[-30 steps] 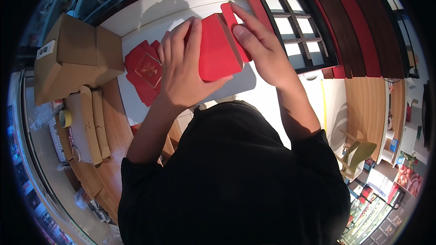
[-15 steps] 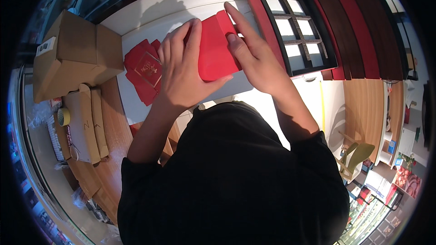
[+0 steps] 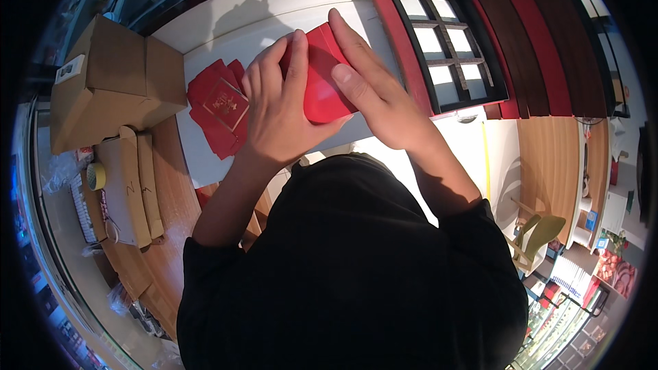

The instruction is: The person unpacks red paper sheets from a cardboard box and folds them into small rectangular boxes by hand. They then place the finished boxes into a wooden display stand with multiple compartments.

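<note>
Between my hands, above the white table top (image 3: 199, 171), is a small red paper box (image 3: 325, 85). My left hand (image 3: 274, 109) wraps its left side, the thumb running under the near edge. On the other side my right hand (image 3: 384, 99) grips the box, its thumb lying across the red face and its fingers along the far right edge. Several flat dark red paper pieces (image 3: 216, 106), the top one with a gold print, lie fanned out beside my left hand. Right of my hands stands a black-framed box (image 3: 403, 51) divided into several compartments with white bottoms.
A row of red and brown boxes (image 3: 541, 48) stands at the far right. On the left are a brown cardboard carton (image 3: 120, 82), an opened cardboard box (image 3: 127, 188) and a yellow tape roll (image 3: 96, 176). A green chair (image 3: 545, 238) is at the lower right.
My right thumb has slid left and down onto the face of the red box, and the flap edge that stood up at its right now lies closer in. Both hands keep hold.
</note>
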`<state>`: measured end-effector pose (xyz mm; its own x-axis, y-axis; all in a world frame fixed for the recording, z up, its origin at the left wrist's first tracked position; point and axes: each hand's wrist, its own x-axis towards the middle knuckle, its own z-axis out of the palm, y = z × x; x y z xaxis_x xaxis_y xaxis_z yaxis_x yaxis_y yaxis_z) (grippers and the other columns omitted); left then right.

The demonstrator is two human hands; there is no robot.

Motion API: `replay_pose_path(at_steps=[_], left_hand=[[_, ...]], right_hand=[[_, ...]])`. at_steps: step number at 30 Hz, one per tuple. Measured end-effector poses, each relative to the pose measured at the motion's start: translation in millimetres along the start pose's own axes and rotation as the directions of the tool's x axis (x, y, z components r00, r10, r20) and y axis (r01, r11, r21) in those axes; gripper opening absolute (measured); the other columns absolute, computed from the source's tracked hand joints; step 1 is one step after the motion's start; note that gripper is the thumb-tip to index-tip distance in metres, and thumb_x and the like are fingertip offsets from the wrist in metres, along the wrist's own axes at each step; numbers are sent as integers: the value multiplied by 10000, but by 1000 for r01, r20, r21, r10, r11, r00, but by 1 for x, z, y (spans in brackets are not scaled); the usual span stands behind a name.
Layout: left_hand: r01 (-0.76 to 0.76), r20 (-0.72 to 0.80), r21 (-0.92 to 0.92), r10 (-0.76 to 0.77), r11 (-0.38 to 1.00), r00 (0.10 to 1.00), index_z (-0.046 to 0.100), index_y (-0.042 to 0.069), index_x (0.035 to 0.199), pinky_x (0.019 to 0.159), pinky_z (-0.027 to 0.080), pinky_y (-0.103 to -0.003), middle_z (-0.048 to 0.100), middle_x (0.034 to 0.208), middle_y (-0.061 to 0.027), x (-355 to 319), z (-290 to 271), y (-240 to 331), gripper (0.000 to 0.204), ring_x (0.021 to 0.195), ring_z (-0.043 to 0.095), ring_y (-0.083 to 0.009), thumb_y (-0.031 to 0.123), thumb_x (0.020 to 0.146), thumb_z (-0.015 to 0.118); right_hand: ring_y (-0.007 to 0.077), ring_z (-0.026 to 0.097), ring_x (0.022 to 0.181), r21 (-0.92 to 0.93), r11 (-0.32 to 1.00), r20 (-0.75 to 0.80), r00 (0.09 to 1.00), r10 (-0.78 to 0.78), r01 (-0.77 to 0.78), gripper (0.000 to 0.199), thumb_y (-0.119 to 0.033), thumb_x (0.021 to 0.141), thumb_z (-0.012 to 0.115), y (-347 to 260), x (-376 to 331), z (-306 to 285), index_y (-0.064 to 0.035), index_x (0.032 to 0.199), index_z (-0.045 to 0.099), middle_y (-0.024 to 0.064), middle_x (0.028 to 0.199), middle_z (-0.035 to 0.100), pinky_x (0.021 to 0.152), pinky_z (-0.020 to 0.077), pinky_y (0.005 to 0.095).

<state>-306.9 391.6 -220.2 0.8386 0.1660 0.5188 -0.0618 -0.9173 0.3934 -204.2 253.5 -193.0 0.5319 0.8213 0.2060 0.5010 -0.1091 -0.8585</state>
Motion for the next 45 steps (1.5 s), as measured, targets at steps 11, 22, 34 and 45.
replay_pose_path(at_steps=[11,22,34,45], left_hand=[[12,-23,-67,-14,998,1000,259,58,1415,961,282,-505,294,1327,-218,-3,4,-6,987,1193,323,-387,308,619,786],[223,253,-953,-133,-207,958,172,55,1427,1008,349,-405,343,1363,-161,-4,19,-35,764,1250,379,-286,443,870,522],[405,378,-902,-182,148,908,327,-26,1356,1008,364,-367,430,1319,-178,33,30,-42,538,1181,471,-231,268,933,485],[15,-77,-720,-102,693,992,132,-46,1405,1024,335,-401,395,1328,-227,58,123,26,756,1209,443,-287,23,819,604]], right_hand=[[427,333,1296,-234,951,-135,963,-236,200,677,-286,879,575,9,-7,22,72,1377,288,305,1429,241,1040,352,414],[319,141,1398,221,972,-206,978,-33,80,1071,-339,707,776,17,-18,22,-17,1457,83,240,1482,167,1116,192,401],[360,382,1208,-396,917,-236,959,-158,53,854,-223,581,834,31,-24,-6,-155,1343,454,213,1370,316,992,366,445],[258,493,1163,847,482,-1,905,425,-225,928,-612,831,534,70,-38,-61,2,1429,180,222,1285,449,884,468,335]])
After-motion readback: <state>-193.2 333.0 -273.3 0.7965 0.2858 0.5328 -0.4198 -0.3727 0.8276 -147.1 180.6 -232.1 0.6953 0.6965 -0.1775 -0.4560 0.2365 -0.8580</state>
